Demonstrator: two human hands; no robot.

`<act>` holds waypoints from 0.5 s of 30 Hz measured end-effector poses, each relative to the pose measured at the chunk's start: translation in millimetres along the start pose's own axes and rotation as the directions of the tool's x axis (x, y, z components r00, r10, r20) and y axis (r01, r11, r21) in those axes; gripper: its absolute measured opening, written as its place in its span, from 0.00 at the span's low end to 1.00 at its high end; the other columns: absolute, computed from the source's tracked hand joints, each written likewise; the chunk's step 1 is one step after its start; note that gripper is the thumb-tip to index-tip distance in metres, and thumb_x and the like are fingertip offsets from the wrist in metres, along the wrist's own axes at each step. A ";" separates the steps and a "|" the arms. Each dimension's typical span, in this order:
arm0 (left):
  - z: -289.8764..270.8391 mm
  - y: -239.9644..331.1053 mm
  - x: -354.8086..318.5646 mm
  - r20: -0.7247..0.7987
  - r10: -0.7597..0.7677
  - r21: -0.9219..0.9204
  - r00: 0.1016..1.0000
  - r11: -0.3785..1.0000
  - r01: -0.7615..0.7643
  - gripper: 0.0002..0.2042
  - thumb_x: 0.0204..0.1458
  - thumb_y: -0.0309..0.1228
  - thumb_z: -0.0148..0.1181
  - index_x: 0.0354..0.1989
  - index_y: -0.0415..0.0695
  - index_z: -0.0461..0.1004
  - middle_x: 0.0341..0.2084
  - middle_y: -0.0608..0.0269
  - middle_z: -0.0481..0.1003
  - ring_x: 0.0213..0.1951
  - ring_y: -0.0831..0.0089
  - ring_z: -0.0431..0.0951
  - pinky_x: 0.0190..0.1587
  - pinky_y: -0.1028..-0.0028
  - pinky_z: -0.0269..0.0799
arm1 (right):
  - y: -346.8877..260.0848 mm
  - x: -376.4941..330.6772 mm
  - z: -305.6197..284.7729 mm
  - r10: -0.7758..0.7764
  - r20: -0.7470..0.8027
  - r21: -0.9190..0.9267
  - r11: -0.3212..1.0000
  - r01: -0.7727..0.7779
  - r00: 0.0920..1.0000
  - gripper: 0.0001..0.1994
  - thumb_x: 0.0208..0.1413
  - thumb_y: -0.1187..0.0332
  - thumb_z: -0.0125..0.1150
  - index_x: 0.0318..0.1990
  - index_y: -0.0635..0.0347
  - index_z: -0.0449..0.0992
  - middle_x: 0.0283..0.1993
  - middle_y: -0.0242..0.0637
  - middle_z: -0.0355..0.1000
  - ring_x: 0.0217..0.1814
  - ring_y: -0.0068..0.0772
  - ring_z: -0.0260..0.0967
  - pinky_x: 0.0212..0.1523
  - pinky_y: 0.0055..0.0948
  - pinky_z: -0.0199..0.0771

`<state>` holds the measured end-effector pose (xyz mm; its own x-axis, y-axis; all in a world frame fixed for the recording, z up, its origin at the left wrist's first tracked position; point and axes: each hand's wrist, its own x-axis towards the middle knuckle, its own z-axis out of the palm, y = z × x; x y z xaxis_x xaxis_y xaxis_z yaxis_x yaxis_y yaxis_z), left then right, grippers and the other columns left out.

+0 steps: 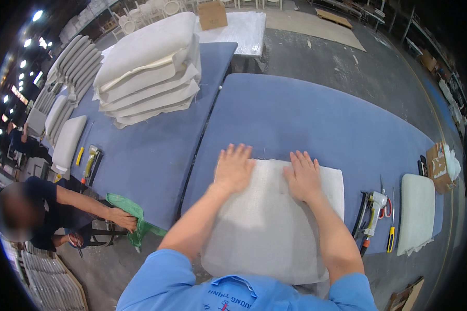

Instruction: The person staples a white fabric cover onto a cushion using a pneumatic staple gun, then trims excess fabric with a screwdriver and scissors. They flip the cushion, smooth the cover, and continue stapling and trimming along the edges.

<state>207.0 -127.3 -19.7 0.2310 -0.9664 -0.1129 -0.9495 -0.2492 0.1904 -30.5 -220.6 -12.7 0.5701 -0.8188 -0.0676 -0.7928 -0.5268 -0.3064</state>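
Note:
A light grey-white fabric-covered panel, like a seat cushion (275, 228), lies in front of me, partly on the blue padded table (296, 114) and partly over its near edge. My left hand (234, 168) is flat, fingers spread, at the panel's far left corner. Lying on the far edge, right of the middle, my right hand (302, 176) is also open with its fingers apart. Both palms press on the fabric and grasp nothing. A loose thread stands up at the far edge between them. My forearms cover parts of the panel's sides.
At right lie a staple gun (372, 212), red-handled scissors (386, 206), a yellow screwdriver (392, 233), a cushion (417, 212) and a cardboard box (440, 168). A tall cushion stack (148, 67) stands far left. A co-worker's hand (122, 218) holds green cloth (132, 207) at left.

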 end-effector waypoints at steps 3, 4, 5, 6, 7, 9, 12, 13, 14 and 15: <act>-9.8 -45.5 -2.1 0.082 -0.144 -0.143 0.986 0.978 0.155 0.30 0.78 0.48 0.31 0.83 0.51 0.56 0.84 0.58 0.51 0.84 0.48 0.42 0.84 0.48 0.35 | 13.6 11.0 -11.3 0.082 0.075 -0.026 0.996 -0.080 0.994 0.35 0.77 0.44 0.38 0.81 0.56 0.60 0.86 0.46 0.54 0.90 0.51 0.40 0.87 0.57 0.35; -9.1 -55.0 -7.0 0.088 -0.162 -0.194 0.983 0.965 0.177 0.29 0.78 0.49 0.30 0.83 0.53 0.57 0.84 0.59 0.50 0.84 0.48 0.41 0.84 0.47 0.34 | 20.7 13.9 -16.1 0.127 0.081 -0.034 0.992 -0.125 0.988 0.34 0.77 0.43 0.38 0.82 0.53 0.60 0.86 0.45 0.53 0.90 0.51 0.40 0.86 0.58 0.36; -7.7 -61.3 -8.1 0.096 -0.181 -0.244 0.979 0.949 0.200 0.29 0.78 0.49 0.29 0.83 0.55 0.57 0.84 0.60 0.50 0.85 0.48 0.39 0.84 0.46 0.32 | 28.9 15.4 -22.2 0.172 0.088 -0.041 0.985 -0.169 0.981 0.34 0.77 0.43 0.37 0.82 0.51 0.60 0.87 0.44 0.52 0.90 0.51 0.40 0.86 0.59 0.36; -7.1 -62.6 -7.2 0.101 -0.177 -0.258 0.979 0.946 0.198 0.29 0.78 0.50 0.29 0.82 0.56 0.58 0.84 0.61 0.49 0.85 0.48 0.39 0.84 0.45 0.32 | 38.8 16.2 -25.5 0.216 0.098 -0.055 0.976 -0.212 0.971 0.33 0.77 0.43 0.37 0.82 0.48 0.60 0.87 0.43 0.51 0.90 0.51 0.40 0.86 0.60 0.36; -5.9 -62.8 -6.7 0.107 -0.174 -0.271 0.979 0.942 0.197 0.29 0.78 0.50 0.29 0.82 0.57 0.59 0.84 0.61 0.49 0.85 0.48 0.38 0.83 0.44 0.31 | 48.3 16.6 -28.5 0.258 0.089 -0.061 0.966 -0.253 0.962 0.33 0.77 0.43 0.37 0.82 0.46 0.60 0.87 0.43 0.51 0.90 0.51 0.40 0.86 0.61 0.36; -2.9 -65.3 -7.7 0.115 -0.176 -0.286 0.978 0.936 0.203 0.29 0.78 0.51 0.29 0.82 0.59 0.61 0.85 0.62 0.49 0.85 0.47 0.37 0.83 0.42 0.30 | 68.1 14.4 -34.4 0.332 0.076 -0.074 0.942 -0.327 0.940 0.32 0.78 0.42 0.37 0.81 0.41 0.61 0.87 0.42 0.50 0.90 0.51 0.40 0.85 0.64 0.37; 4.2 -70.0 -6.7 0.082 -0.170 -0.352 0.982 0.917 0.188 0.29 0.78 0.52 0.29 0.79 0.60 0.67 0.85 0.62 0.49 0.85 0.45 0.35 0.82 0.38 0.26 | 104.1 3.7 -39.6 0.424 0.007 -0.004 0.906 -0.424 0.906 0.30 0.77 0.43 0.39 0.79 0.41 0.66 0.86 0.43 0.53 0.89 0.50 0.44 0.83 0.68 0.40; 8.5 -69.9 -6.4 0.011 -0.172 -0.370 0.985 0.915 0.164 0.28 0.77 0.51 0.32 0.76 0.57 0.70 0.83 0.58 0.53 0.84 0.45 0.41 0.82 0.40 0.31 | 118.0 -0.9 -40.9 0.453 -0.042 0.005 0.891 -0.453 0.890 0.29 0.77 0.43 0.41 0.77 0.42 0.69 0.85 0.43 0.55 0.88 0.49 0.46 0.82 0.69 0.42; 13.1 -68.9 -6.2 -0.060 -0.175 -0.386 0.983 0.912 0.139 0.27 0.77 0.50 0.34 0.74 0.54 0.72 0.80 0.55 0.58 0.82 0.44 0.47 0.82 0.42 0.36 | 131.8 -8.8 -42.5 0.480 -0.091 0.016 0.877 -0.481 0.872 0.28 0.77 0.44 0.42 0.75 0.42 0.72 0.84 0.43 0.57 0.87 0.48 0.48 0.80 0.70 0.45; 18.2 -71.8 -8.3 -0.126 -0.184 -0.394 0.975 0.911 0.121 0.26 0.77 0.48 0.37 0.71 0.51 0.75 0.78 0.52 0.63 0.81 0.44 0.52 0.82 0.44 0.42 | 142.5 -15.9 -38.6 0.504 -0.131 0.034 0.863 -0.504 0.854 0.27 0.77 0.44 0.43 0.73 0.43 0.75 0.83 0.43 0.58 0.86 0.47 0.50 0.79 0.71 0.47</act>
<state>269.4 -100.2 -50.3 0.4266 -0.9042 -0.0221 -0.7537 -0.3690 0.5438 -160.8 -291.4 -18.7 0.0592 -0.9944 -0.0878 -0.9642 -0.0342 -0.2630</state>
